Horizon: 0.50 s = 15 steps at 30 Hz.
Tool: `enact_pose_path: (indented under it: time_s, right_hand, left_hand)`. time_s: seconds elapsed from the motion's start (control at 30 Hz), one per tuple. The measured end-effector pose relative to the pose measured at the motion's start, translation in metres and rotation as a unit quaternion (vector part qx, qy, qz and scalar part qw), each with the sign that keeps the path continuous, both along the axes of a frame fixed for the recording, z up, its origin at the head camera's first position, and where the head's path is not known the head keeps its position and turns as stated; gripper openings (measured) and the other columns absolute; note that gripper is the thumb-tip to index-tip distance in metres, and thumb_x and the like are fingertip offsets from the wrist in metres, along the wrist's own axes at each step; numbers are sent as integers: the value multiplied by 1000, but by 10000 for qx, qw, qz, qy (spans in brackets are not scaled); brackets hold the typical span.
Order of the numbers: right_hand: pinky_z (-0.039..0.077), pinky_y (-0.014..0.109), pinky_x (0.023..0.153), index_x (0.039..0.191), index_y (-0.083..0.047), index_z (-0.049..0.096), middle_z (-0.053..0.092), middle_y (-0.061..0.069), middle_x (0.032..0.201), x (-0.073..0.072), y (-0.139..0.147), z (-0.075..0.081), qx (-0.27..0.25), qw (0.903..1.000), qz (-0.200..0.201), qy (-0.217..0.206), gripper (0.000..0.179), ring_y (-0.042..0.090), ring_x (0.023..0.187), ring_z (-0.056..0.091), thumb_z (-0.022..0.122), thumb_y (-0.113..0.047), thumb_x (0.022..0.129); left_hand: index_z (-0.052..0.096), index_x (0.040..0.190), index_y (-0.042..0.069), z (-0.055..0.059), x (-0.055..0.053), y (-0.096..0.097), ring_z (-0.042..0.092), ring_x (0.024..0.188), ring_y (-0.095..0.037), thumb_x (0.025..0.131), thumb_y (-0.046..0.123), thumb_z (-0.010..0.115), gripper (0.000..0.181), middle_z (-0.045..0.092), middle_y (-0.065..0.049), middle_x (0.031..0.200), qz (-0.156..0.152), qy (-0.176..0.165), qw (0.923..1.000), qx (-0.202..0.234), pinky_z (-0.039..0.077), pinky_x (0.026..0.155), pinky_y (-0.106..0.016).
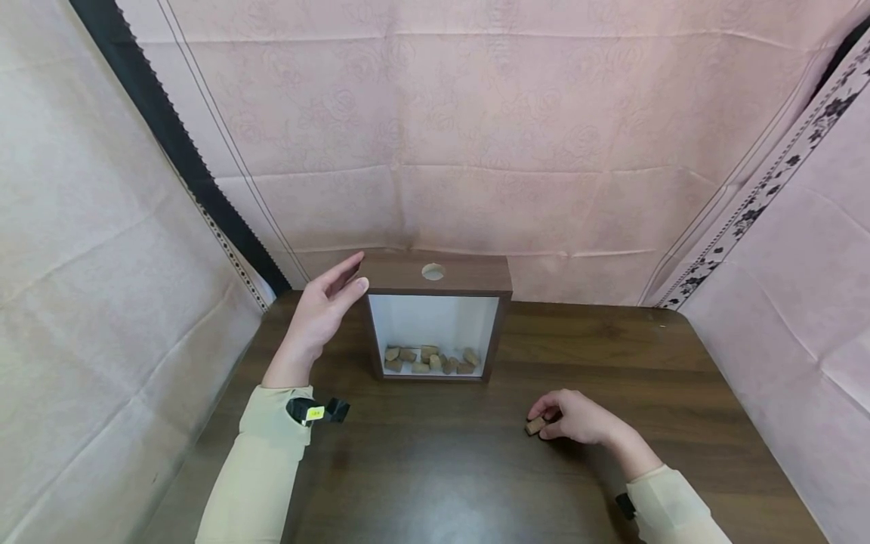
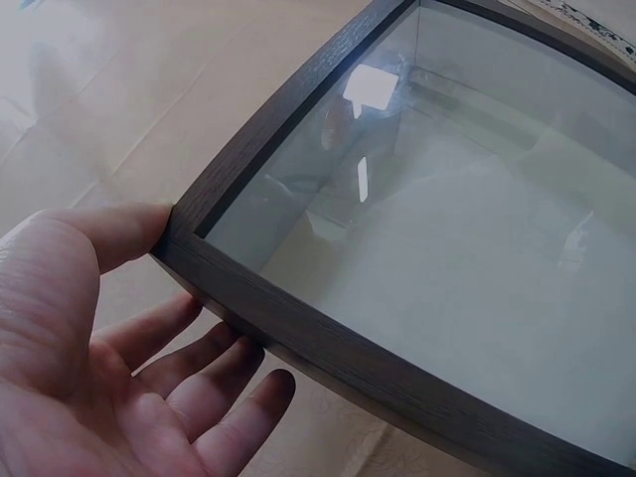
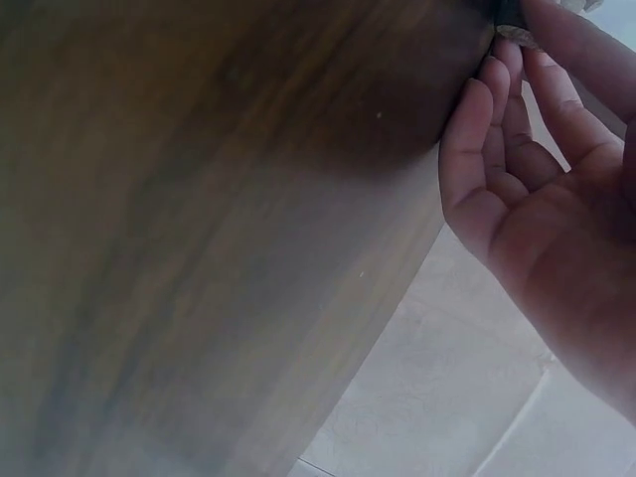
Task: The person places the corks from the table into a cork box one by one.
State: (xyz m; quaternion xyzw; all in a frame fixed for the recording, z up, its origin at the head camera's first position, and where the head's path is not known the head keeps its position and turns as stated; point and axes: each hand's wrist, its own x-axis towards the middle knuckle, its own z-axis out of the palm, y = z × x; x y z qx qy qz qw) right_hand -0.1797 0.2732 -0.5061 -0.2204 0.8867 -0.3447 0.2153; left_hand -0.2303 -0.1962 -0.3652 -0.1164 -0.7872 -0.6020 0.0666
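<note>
A shallow brown-framed box (image 1: pixel 506 302) with a clear front stands upright, a round hole in its top. Several corks (image 1: pixel 435 363) lie along its bottom behind the front. My left hand (image 1: pixel 325 306) touches the box at its upper left corner. In the left wrist view, the thumb (image 2: pixel 129 234) lies against the frame's corner, and the other fingers spread loosely along the edge. Off to the right of the box, my right hand (image 1: pixel 578 418) pinches a cork (image 1: pixel 535 426) close over the tabletop. The right wrist view shows only the end of that cork (image 3: pixel 516 37) between thumb and fingers.
The dark wooden table (image 1: pixel 421 453) is bordered by pale patterned cloth (image 1: pixel 510 113) behind and at both sides. The box stands near the table's back edge, close to that cloth. A camera (image 1: pixel 336 410) sits on the left wrist.
</note>
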Motion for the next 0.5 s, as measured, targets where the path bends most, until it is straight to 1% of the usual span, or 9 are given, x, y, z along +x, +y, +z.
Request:
enact_pose_path:
  time_s: [0.23, 0.5]
  right_hand:
    - [57, 42, 91, 113, -15, 79, 74, -7, 108, -2, 3, -2, -54, 10000, 49, -29, 22, 21, 106, 67, 85, -15, 92]
    - [57, 36, 89, 115, -15, 78, 74, -7, 109, -2, 5, 0, -132, 9999, 28, -74, 21, 18, 105, 67, 83, -19, 95]
  left_hand:
    - [49, 163, 23, 0, 0, 1, 37, 156, -19, 107, 38, 68, 61, 42, 1, 169, 7, -19, 10000, -35, 34, 125, -47]
    - [50, 162, 25, 1, 0, 0, 37, 156, -19, 107, 40, 68, 60, 42, 1, 169, 47, -28, 10000, -70, 34, 125, -47]
